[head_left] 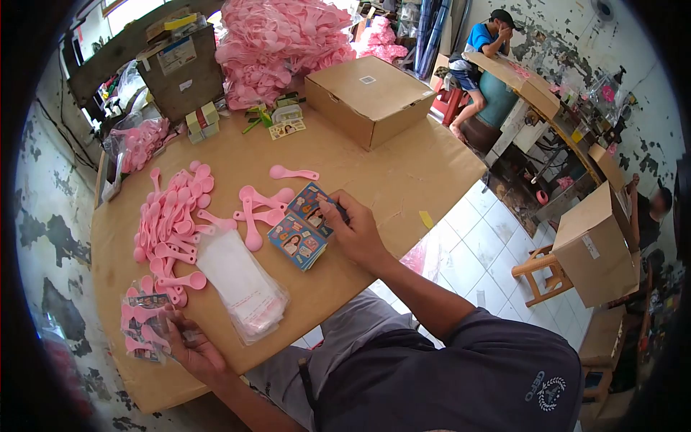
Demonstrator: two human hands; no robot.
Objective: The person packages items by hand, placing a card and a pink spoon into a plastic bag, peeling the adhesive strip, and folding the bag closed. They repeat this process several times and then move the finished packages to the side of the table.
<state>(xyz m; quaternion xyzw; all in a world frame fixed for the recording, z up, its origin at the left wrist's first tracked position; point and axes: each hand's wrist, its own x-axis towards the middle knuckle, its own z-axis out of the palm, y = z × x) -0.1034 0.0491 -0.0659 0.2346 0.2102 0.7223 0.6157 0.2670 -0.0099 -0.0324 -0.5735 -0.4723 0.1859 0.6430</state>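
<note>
My right hand [354, 229] has its fingers closed on a blue printed card, at the upper right of a stack of similar cards [296, 242]. My left hand [193, 344] is at the table's near left edge, beside clear bags holding pink spoons and cards [144, 324]; its fingers are bent at the bags' edge, and whether they grip one is unclear. Between the hands lies a stack of clear plastic bags [241, 284]. Behind it is a heap of loose pink spoons [173, 212], with several more spoons [260, 209] near the cards.
A closed cardboard box [371, 97] stands on the table's far side [425, 165], beside a large bagged pile of pink spoons [281, 47]. A person [489, 43] sits at the back right. Another person [651, 216] is beside an open carton [594, 248] at right.
</note>
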